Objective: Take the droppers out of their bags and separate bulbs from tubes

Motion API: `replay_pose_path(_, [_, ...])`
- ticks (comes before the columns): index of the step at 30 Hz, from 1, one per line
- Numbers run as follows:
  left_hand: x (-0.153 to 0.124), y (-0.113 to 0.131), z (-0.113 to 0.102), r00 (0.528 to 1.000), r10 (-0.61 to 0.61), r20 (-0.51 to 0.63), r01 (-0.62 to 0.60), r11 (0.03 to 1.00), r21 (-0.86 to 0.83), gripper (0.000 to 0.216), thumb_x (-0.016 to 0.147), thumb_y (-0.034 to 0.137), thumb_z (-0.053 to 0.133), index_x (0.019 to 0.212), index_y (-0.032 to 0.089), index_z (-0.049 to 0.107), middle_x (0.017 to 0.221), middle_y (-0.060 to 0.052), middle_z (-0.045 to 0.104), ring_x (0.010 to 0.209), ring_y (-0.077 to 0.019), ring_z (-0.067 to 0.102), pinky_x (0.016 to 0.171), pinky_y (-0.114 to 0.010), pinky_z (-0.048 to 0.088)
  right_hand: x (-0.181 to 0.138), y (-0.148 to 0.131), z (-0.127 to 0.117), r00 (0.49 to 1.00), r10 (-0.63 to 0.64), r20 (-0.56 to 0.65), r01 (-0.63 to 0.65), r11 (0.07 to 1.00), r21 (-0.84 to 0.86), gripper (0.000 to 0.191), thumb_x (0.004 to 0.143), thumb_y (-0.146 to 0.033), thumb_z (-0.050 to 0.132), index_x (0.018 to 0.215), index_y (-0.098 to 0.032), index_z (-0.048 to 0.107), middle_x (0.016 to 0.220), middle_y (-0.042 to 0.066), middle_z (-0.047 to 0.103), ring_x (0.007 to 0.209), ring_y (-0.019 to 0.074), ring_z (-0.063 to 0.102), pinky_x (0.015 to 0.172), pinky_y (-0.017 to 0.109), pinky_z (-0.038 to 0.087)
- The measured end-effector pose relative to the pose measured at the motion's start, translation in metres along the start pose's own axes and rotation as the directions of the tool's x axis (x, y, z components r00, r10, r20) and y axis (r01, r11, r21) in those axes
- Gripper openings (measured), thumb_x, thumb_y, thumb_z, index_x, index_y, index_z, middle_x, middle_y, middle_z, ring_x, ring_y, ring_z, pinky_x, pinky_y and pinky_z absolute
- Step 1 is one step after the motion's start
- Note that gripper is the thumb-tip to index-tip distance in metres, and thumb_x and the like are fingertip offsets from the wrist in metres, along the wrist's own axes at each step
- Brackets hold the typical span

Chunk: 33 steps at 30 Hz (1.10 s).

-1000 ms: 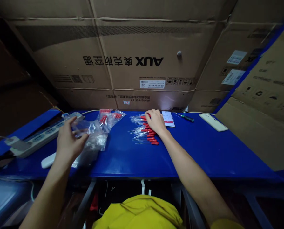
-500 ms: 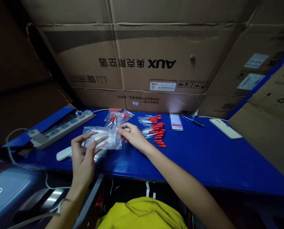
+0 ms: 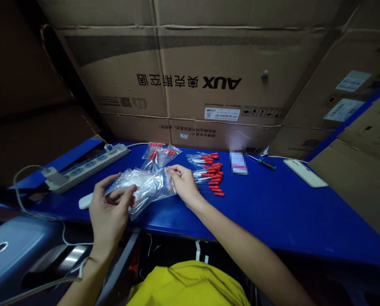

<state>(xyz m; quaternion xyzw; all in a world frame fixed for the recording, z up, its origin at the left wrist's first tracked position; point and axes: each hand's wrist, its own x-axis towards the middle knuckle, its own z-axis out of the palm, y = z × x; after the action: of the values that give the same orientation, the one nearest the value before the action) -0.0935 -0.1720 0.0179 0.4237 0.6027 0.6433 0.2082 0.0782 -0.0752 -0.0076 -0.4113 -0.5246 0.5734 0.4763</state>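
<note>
Between my hands, above the blue table, is a clear plastic bag (image 3: 153, 187), flat and crinkled. My right hand (image 3: 184, 185) pinches its right edge between thumb and fingertips. At its left side, my left hand (image 3: 109, 212) holds it with bent fingers and thumb; part of the fingers is hidden by the plastic. Just right of my right hand lie rows of thin, pale slender pieces with red ends (image 3: 214, 174). Behind the bag rest several clear bags with red-ended pieces inside (image 3: 160, 155).
A white power strip (image 3: 88, 165) with plugs runs along the left of the blue table (image 3: 256, 212). A white object (image 3: 85, 201) lies by my left hand. Toward the right are a blurred card (image 3: 238, 162), a screwdriver (image 3: 266, 163) and a white phone (image 3: 304, 173). Cardboard (image 3: 190, 55) walls the back.
My right hand has moved slightly right, drawing the plastic bag's edge with it. The bag now looks stretched and more tilted. My left thumb has moved a little right over the bag.
</note>
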Motion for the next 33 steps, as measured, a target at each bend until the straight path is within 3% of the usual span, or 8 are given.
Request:
replay_pose_path(5, [-0.008, 0.001, -0.001, 0.999, 0.049, 0.000, -0.049, 0.998, 0.040, 0.050, 0.079, 0.046, 0.085, 0.119, 0.027, 0.064, 0.083, -0.001, 0.077, 0.058, -0.0197, 0.069, 0.049, -0.028, 0.053, -0.008, 0.001, 0.000, 0.997, 0.042, 0.060, -0.029, 0.979, -0.201, 0.043, 0.098, -0.068, 0.057, 0.094, -0.025, 0.064, 0.073, -0.002, 0.063, 0.056, 0.0137, 0.059, 0.048, 0.023, 0.042])
replay_pose_path(10, [0.018, -0.009, -0.013, 0.988, 0.057, 0.144, -0.082, 0.982, 0.172, 0.054, 0.081, 0.057, 0.080, 0.122, 0.026, 0.066, 0.090, -0.004, 0.080, 0.072, -0.0245, 0.075, 0.058, -0.030, 0.055, -0.004, 0.002, 0.006, 0.993, -0.113, -0.030, 0.083, 0.864, -0.497, 0.018, 0.100, -0.043, 0.064, 0.094, -0.026, 0.062, 0.076, -0.003, 0.067, 0.076, 0.0186, 0.066, 0.069, 0.026, 0.045])
replay_pose_path(12, [0.043, -0.016, -0.018, 0.973, 0.119, 0.196, -0.185, 0.912, 0.365, 0.048, 0.087, 0.062, 0.072, 0.119, 0.026, 0.071, 0.100, -0.008, 0.081, 0.089, -0.0300, 0.077, 0.074, -0.038, 0.059, 0.003, 0.003, 0.014, 0.992, -0.102, -0.079, 0.043, 0.838, -0.544, 0.012, 0.102, -0.039, 0.060, 0.098, -0.027, 0.060, 0.088, 0.000, 0.072, 0.086, 0.0211, 0.070, 0.076, 0.029, 0.048])
replay_pose_path(15, [0.083, -0.030, -0.026, 0.960, 0.178, 0.217, -0.279, 0.690, 0.667, 0.047, 0.100, 0.057, 0.047, 0.120, 0.024, 0.074, 0.117, -0.014, 0.080, 0.110, -0.0380, 0.073, 0.096, -0.051, 0.056, 0.014, 0.004, 0.028, 0.993, -0.041, -0.108, -0.032, 0.798, -0.601, 0.014, 0.104, -0.041, 0.056, 0.103, -0.027, 0.058, 0.101, 0.007, 0.076, 0.097, 0.0263, 0.073, 0.083, 0.033, 0.050])
replay_pose_path(21, [0.120, -0.051, -0.039, 0.858, 0.177, 0.483, -0.501, 0.494, 0.710, 0.043, 0.091, 0.054, 0.052, 0.098, 0.024, 0.082, 0.098, -0.014, 0.081, 0.096, -0.0359, 0.071, 0.088, -0.042, 0.053, 0.021, -0.007, 0.043, 0.996, 0.077, -0.052, -0.091, 0.674, -0.733, 0.037, 0.104, -0.056, 0.050, 0.117, -0.022, 0.059, 0.114, 0.019, 0.078, 0.106, 0.0374, 0.074, 0.088, 0.046, 0.055])
replay_pose_path(25, [0.110, -0.042, -0.043, 0.885, 0.016, 0.466, -0.424, 0.441, 0.791, 0.054, 0.096, 0.059, 0.044, 0.100, 0.020, 0.080, 0.101, -0.015, 0.080, 0.094, -0.0347, 0.070, 0.079, -0.038, 0.049, 0.019, -0.013, 0.046, 0.996, 0.090, -0.002, -0.057, 0.613, -0.788, 0.042, 0.101, -0.056, 0.055, 0.124, -0.021, 0.060, 0.123, 0.020, 0.076, 0.114, 0.0392, 0.073, 0.094, 0.050, 0.055])
replay_pose_path(29, [0.099, -0.037, -0.045, 0.890, -0.007, 0.455, -0.406, 0.441, 0.800, 0.053, 0.094, 0.060, 0.041, 0.091, 0.019, 0.075, 0.098, -0.015, 0.074, 0.088, -0.0305, 0.068, 0.075, -0.036, 0.046, 0.023, -0.007, 0.050, 0.994, 0.110, -0.005, -0.077, 0.660, -0.748, 0.045, 0.088, -0.045, 0.073, 0.125, -0.024, 0.060, 0.115, 0.011, 0.078, 0.111, 0.0339, 0.074, 0.092, 0.044, 0.056])
replay_pose_path(33, [0.091, -0.036, -0.055, 0.890, 0.012, 0.455, -0.394, 0.519, 0.758, 0.049, 0.094, 0.062, 0.043, 0.085, 0.022, 0.070, 0.097, -0.012, 0.074, 0.090, -0.0297, 0.067, 0.077, -0.037, 0.046, 0.041, 0.006, 0.051, 0.999, -0.029, 0.035, 0.044, 0.804, -0.593, 0.038, 0.083, -0.028, 0.080, 0.117, -0.025, 0.062, 0.099, 0.000, 0.077, 0.099, 0.0233, 0.074, 0.089, 0.035, 0.055])
